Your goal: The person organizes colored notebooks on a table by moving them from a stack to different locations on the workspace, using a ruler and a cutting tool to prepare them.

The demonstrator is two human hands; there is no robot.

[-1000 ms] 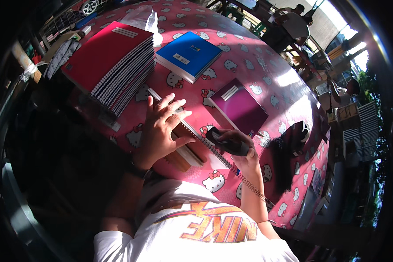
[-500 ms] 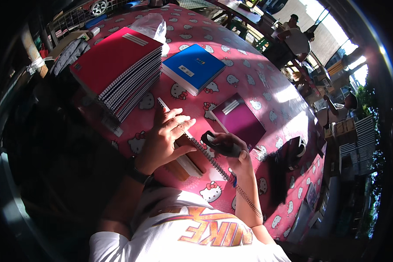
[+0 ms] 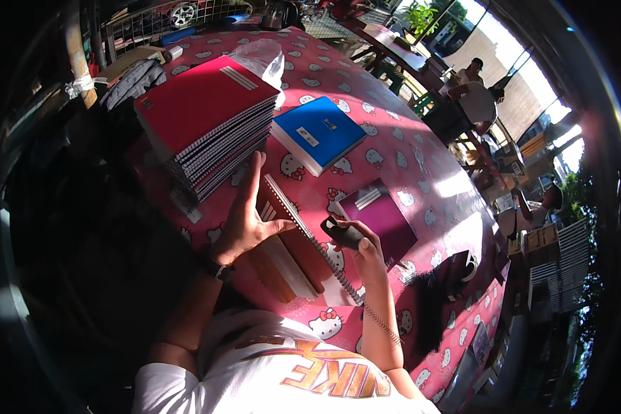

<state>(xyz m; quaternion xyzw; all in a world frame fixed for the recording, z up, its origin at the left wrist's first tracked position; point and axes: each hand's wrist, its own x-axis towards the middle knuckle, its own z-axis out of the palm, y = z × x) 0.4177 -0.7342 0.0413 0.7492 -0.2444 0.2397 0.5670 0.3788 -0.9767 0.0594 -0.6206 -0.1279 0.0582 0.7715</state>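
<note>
**A:** ok so what's actually going on at the table? All I can make out is a round table under a pink plastic cloth with white cartoon cats (image 3: 393,138).

**B:** The left hand (image 3: 245,214) has its fingers stretched out flat against the cover of a brown spiral-bound notebook (image 3: 293,238), tipping it up on edge. That notebook is right in front of the person, its wire spine running down toward their shirt. The right hand (image 3: 366,248) is curled round a small black handheld object (image 3: 341,233), just beside the spiral. Can't tell what the black thing is.

**A:** and the rest of the stuff?

**B:** Tall stack of red-covered spiral notebooks (image 3: 200,124) on the left, touching distance from the left fingertips. A blue notebook pile (image 3: 317,134) sits beyond the brown one, and a single purple notebook (image 3: 383,217) lies flat just right of the right hand. A crumpled clear plastic bag (image 3: 265,55) sits behind the red stack.
</note>
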